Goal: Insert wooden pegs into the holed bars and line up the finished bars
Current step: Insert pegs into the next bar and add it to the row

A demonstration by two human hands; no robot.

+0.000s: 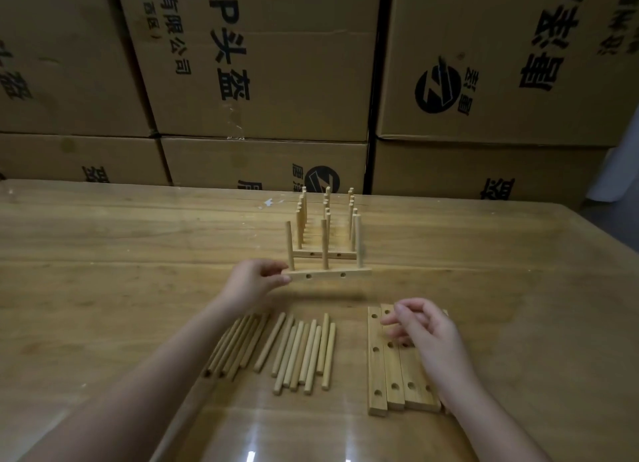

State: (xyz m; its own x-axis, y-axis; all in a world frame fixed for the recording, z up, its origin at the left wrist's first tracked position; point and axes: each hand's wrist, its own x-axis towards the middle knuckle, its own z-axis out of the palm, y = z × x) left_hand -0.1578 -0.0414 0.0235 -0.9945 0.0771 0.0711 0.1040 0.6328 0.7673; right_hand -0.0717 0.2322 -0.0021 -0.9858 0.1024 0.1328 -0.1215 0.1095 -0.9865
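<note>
Up close, everything is pale, smooth wood. The left hand [254, 279] pinches the left end of a pegged bar [328, 274], a square strip with three round dowels standing upright and two side holes showing. It sits nearest in the row of finished bars [325, 233] lined up behind it. The right hand [423, 330] hovers loosely curled and holding nothing over the flat holed bars [387, 368] lying side by side. Loose pegs [276, 347] lie between the forearms. The glossy wooden table [103, 254] has wide bare room either side; printed cardboard boxes [262, 64] wall its far edge.
</note>
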